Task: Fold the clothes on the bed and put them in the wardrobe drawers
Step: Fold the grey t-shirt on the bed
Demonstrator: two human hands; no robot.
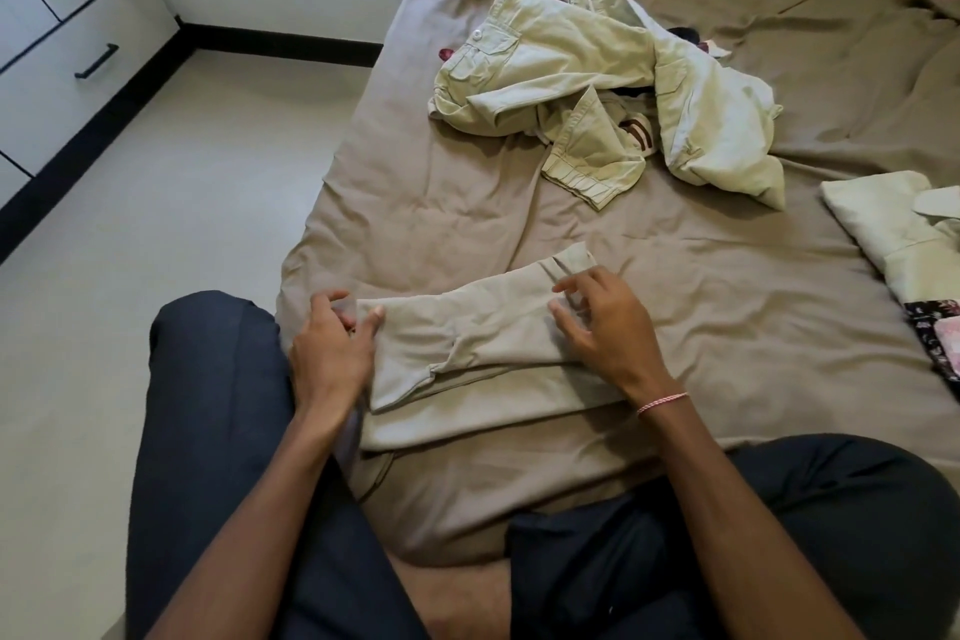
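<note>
khaki trousers, pale green shirt, taupe sheet

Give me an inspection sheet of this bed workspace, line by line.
Surface: bed sheet, taupe, wrinkled.
Job's things: tan garment partly folded at the near edge; unfolded green pile mid-bed; folded pale clothes at right.
Clutter: dark floral cloth at the right edge.
Hands: left hand pinches the garment's left edge; right hand rests fingertips on it.
Cables: nothing seen.
Surroundings: wardrobe drawers at left, shut; pale floor.
</note>
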